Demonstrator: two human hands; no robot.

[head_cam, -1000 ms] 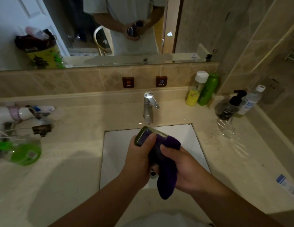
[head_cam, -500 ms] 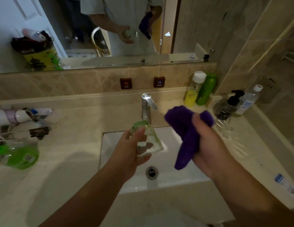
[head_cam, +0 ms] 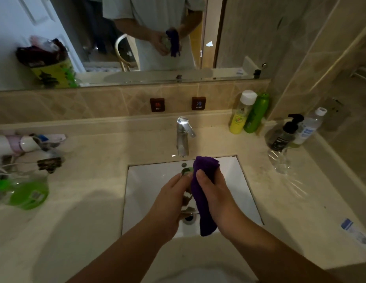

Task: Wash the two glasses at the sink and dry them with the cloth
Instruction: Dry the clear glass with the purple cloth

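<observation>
Over the white sink [head_cam: 149, 180] my left hand [head_cam: 170, 199] grips a clear glass [head_cam: 187, 199] with a green-tinted end, mostly hidden between my hands. My right hand [head_cam: 213, 193] holds the purple cloth [head_cam: 202, 201] and presses it against the glass's right side. The cloth hangs down past my wrist. A second clear glass [head_cam: 280, 160] stands on the counter to the right of the basin.
A chrome faucet [head_cam: 183, 135] stands behind the basin. Yellow and green bottles [head_cam: 247, 113], a black pump bottle [head_cam: 284, 133] and a clear bottle fill the back right corner. Toiletries and a green bottle [head_cam: 27, 195] lie on the left counter.
Half a second ago my hands were apart, the cloth lifted to the right. Now my right hand has brought the cloth back against the glass held by my left hand.
</observation>
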